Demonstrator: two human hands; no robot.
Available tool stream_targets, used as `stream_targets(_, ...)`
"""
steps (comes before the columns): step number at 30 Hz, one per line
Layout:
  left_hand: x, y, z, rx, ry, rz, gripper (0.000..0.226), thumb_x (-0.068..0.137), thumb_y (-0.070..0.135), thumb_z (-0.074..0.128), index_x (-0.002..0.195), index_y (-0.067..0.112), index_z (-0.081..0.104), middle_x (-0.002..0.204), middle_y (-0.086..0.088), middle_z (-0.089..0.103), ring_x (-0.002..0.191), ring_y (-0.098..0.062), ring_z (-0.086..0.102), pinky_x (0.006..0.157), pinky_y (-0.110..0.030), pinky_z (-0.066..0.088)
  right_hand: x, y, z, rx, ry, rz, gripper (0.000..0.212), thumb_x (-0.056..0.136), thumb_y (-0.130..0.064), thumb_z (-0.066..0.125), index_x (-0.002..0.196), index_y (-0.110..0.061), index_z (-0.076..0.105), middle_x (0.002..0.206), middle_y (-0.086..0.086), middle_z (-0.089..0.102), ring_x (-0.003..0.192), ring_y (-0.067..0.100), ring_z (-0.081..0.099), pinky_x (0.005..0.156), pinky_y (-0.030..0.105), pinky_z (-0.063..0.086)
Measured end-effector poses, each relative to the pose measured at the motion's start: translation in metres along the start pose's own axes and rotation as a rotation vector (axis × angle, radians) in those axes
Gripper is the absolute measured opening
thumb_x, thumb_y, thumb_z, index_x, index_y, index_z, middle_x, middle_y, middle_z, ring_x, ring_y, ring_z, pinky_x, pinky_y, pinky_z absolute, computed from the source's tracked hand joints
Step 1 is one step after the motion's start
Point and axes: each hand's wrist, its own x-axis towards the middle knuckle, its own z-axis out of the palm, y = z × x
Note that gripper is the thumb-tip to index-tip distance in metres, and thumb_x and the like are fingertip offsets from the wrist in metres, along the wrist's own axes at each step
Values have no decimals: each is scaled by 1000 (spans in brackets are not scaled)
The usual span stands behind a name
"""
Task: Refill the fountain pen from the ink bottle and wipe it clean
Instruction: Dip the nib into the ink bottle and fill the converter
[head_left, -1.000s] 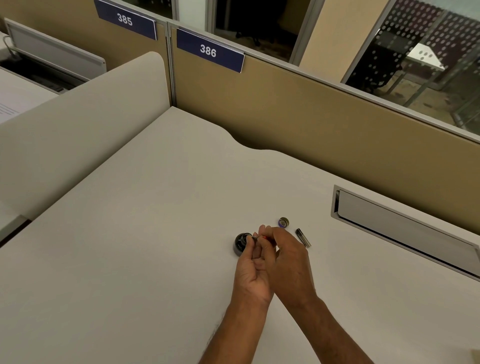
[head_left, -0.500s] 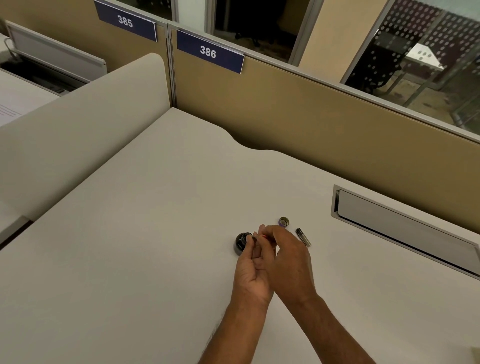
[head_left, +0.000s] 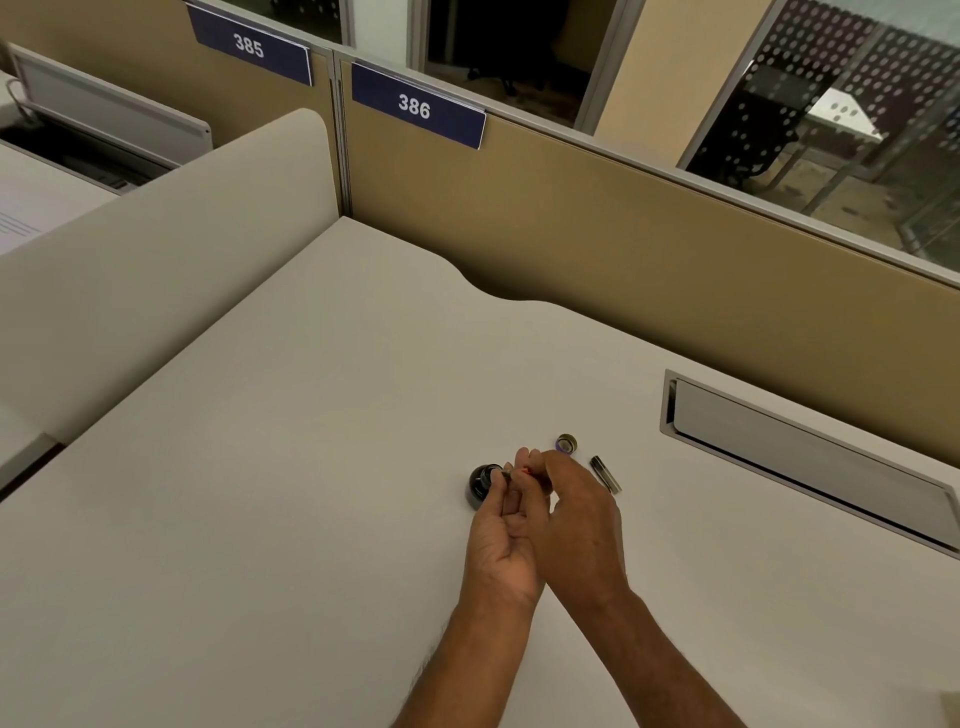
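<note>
Partition signs (head_left: 418, 106) read "385", "386"; ink bottle (head_left: 482, 481) label unreadable.

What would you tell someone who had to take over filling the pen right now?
Left hand: fingers pinched on the pen section, right at the mouth of the ink bottle.
Right hand: fingers also closed on the same small pen part; how it grips is hidden.
On the desk: the bottle cap lies off beyond the hands, and the pen barrel lies to the right.
Done: bottle opened, pen taken apart.
Left: whether ink is drawn up yet cannot be seen; then reassemble, wipe, recap. No wiping cloth is in view.
</note>
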Motion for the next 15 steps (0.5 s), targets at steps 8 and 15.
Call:
stream_targets(8, -6, -2, 7, 55, -58, -3, 31, 102, 22, 55, 116, -1, 70, 96, -21, 79, 80, -34, 80, 58, -47, 66, -1, -4, -3, 17, 59, -2, 11, 93, -32, 68, 84, -31, 60, 79, -23, 65, 82, -2, 64, 70, 5, 44)
stream_targets(15, -10, -4, 7, -6, -108, -30, 31, 99, 21, 59, 97, -6, 75, 90, -28, 78, 76, -42, 79, 52, -51, 63, 0, 0, 1, 18, 34, 2, 6, 95, -30, 64, 99, -30, 68, 93, -21, 71, 91, -2, 67, 80, 12, 50)
